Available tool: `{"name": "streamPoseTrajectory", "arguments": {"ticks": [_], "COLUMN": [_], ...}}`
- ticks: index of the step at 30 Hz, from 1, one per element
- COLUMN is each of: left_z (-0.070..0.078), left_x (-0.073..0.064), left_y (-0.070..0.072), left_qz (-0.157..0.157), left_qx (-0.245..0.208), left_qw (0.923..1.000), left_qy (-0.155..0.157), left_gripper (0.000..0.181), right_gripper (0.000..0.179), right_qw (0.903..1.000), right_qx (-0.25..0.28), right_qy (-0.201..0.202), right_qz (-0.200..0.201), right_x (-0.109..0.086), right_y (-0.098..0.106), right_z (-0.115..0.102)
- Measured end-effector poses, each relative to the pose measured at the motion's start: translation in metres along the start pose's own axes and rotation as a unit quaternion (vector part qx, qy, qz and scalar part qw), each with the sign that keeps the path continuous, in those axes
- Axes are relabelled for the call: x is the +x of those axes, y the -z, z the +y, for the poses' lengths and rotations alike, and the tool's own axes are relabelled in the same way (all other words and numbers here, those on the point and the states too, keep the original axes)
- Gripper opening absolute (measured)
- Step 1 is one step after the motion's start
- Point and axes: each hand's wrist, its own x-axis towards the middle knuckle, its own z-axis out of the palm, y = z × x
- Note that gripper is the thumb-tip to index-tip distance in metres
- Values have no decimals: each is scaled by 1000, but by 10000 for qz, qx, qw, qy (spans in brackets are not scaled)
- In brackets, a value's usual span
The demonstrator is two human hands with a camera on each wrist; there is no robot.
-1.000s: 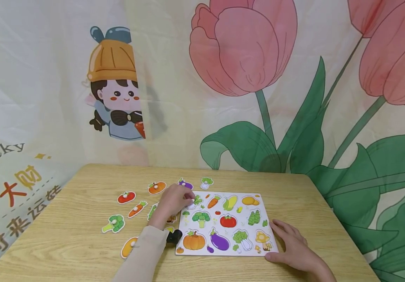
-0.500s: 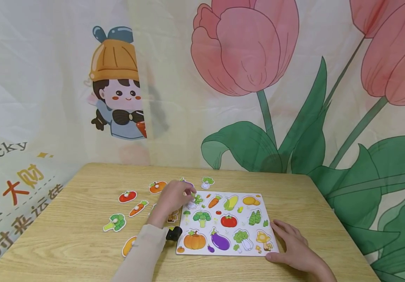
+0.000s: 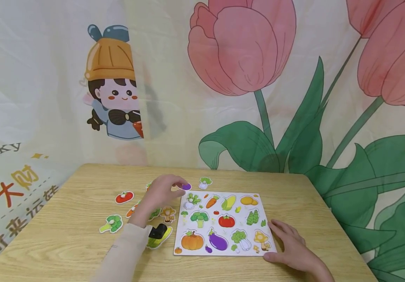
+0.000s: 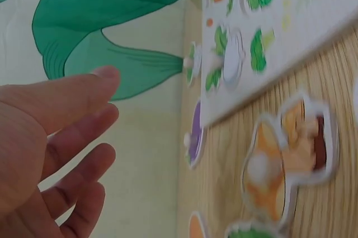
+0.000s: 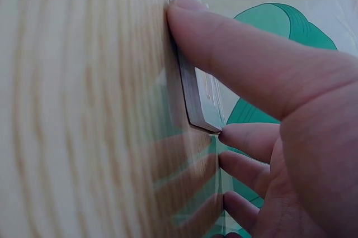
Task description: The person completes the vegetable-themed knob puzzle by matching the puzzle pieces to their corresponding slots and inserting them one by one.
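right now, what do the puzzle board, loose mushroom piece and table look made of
The puzzle board looks like wood or fibreboard, with a printed white face and plain edge. The mushroom piece seems similar, printed, with a thick white edge; its pale knob could be wood or plastic. The table looks like wood or laminate: visible grain, soft reflections.

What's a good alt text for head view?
A person's empty left hand hovers near the far left corner of a white vegetable puzzle board; the right hand touches its near right corner. A knobbed piece lies at that far left corner; loose pieces lie left of and beyond the board on a wooden table.
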Motion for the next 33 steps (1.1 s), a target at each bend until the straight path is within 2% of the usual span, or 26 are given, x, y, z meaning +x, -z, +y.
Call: {"name": "streamPoseTrajectory", "arguments": {"ticks": [3,10,15,21,26,33], "left_z": [-12,-44,-68,-94,-114,-129], "left_x": [-4,-20,-35,-56,-68,-79], "left_y": [12,38,52,64,69,73], "left_qz": [14,178,91,-38,-172,-552], "left_qx": [-31,-98,31,47,-54,-255], "left_qw": [10000,9994,9994,9994,9994,9979], "left_qy": [-5,-287,-319,-332,-290,-203], "left_gripper": [25,26,28,31,32,36], "right_gripper": [107,107,107,107,106,106], "right_qw": [10000,10000,10000,10000,10000,10000], "right_qx": [18,28,37,10,-8,4], "right_qy": [-4,28,40,20,56,86], "right_qz": [-12,13,10,4,26,19], "right_x": [0,-1,-1,-1,-1,0], "right_y": [0,2,2,1,1,0], "right_z": [1,3,3,3,3,3]}}
